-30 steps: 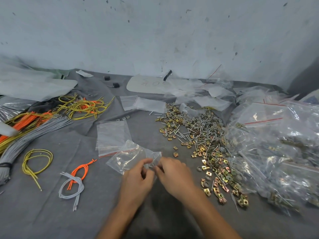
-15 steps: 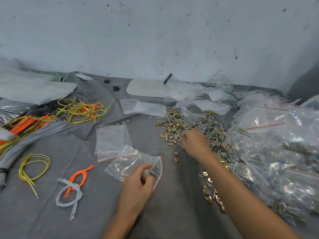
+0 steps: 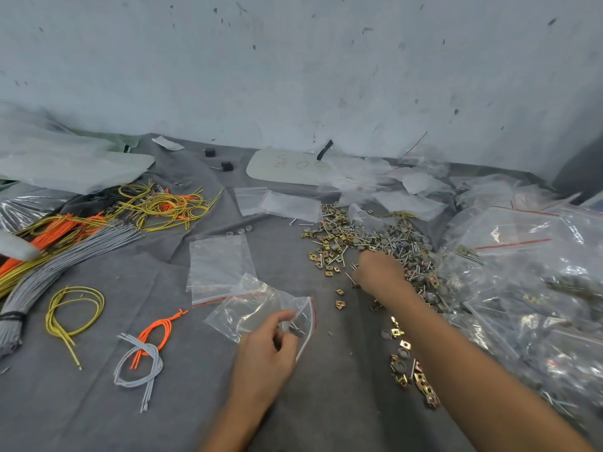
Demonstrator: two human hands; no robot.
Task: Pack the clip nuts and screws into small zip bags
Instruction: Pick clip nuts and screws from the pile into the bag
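The right hand (image 3: 380, 272) has left the zip bag (image 3: 251, 308) for the far screw and clip-nut pile (image 3: 385, 238), its grip hidden; the left hand (image 3: 264, 353) pinches the bag's mouth.

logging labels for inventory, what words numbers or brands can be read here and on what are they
"O O" (or zeros): faint orange handwriting on the pale card; the marks beside them are too faint to read.
The zip bag held by the left hand and the packed bags: only red seal lines, no print legible.
Nothing else here carries readable text.
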